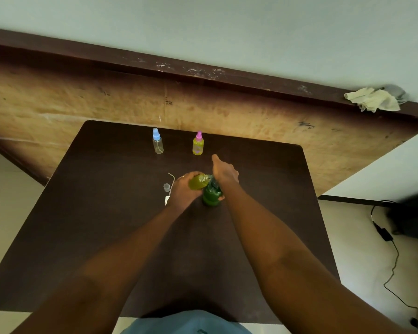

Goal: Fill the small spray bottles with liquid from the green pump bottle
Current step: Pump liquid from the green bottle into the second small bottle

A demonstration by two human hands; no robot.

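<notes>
Tabletop [130, 237]: dark brown. The green pump bottle [211, 196] stands upright at its middle. The right hand [223, 173] lies over the pump head with one digit stretched away; whether this grip closes round the head cannot be told. The left hand [185, 189] grip holds a small bottle [198, 181] of yellow-green liquid, tipped nearly sideways, its neck toward the pump head and just beside the right hand. Left of the left hand are a clear cap [166, 187], a thin bent tube [171, 178] and a white piece [167, 200], partly hidden. Farther off, upright and apart, are a clear blue-topped bottle [157, 142] and, to its right, a pink-topped bottle [198, 144] of yellow liquid. Far right on the ledge [227, 75] is a crumpled cloth [372, 100].
</notes>
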